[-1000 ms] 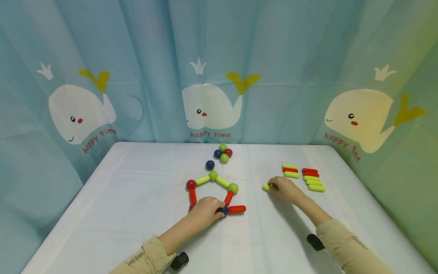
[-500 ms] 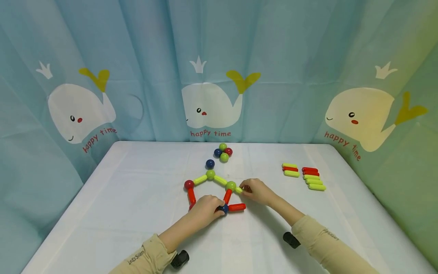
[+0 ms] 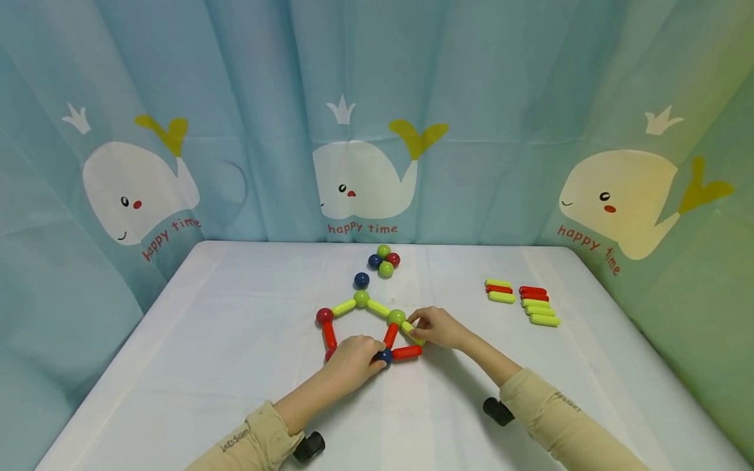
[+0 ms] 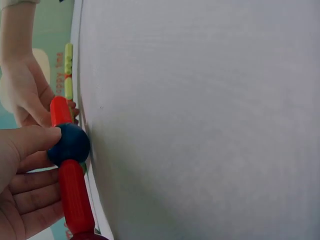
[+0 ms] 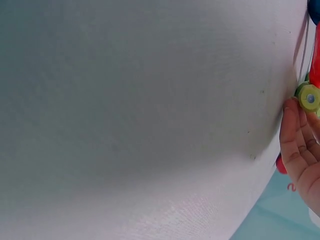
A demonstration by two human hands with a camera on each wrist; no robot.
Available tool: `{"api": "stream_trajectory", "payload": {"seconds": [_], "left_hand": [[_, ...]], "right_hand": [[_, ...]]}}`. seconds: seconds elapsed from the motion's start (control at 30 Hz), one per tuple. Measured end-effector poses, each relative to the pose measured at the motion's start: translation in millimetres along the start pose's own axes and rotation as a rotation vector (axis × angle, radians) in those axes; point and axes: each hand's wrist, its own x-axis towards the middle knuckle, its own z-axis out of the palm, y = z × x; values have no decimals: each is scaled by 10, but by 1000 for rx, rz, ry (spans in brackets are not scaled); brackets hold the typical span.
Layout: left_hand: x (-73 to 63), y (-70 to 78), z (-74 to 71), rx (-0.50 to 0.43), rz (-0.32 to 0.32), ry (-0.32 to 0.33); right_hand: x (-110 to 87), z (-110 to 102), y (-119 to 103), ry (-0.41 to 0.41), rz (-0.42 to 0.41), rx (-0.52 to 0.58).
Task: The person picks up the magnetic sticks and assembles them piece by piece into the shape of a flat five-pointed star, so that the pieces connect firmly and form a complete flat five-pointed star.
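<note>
My left hand pinches a dark blue ball at the near corner of a ring of magnetic sticks and balls. From that ball a red stick points right, its outer end free. At the ring's right corner sits a green ball. My right hand holds a yellow-green stick slanting from this ball towards the red stick's free end. In the right wrist view, the metal-centred end of the yellow-green stick shows by the fingertips. My left hand covers part of the ring's near side.
Behind the ring lie a loose blue ball and a cluster of blue, red and green balls. Two groups of red and yellow-green sticks lie at the right. A whale-print curtain hangs behind the white table.
My right hand has carried the yellow-green stick left to the green ball, and the stick has swung round towards me. The ring's far part has shifted slightly left. My left hand stays on the blue ball.
</note>
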Motion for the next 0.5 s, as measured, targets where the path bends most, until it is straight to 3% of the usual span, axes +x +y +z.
{"api": "stream_trajectory", "payload": {"seconds": [0.3, 0.5], "left_hand": [[-60, -58, -39, -21, -37, 4], [-119, -147, -61, -10, -65, -7]], "right_hand": [[84, 30, -27, -12, -43, 13], [163, 82, -103, -22, -19, 32]]}}
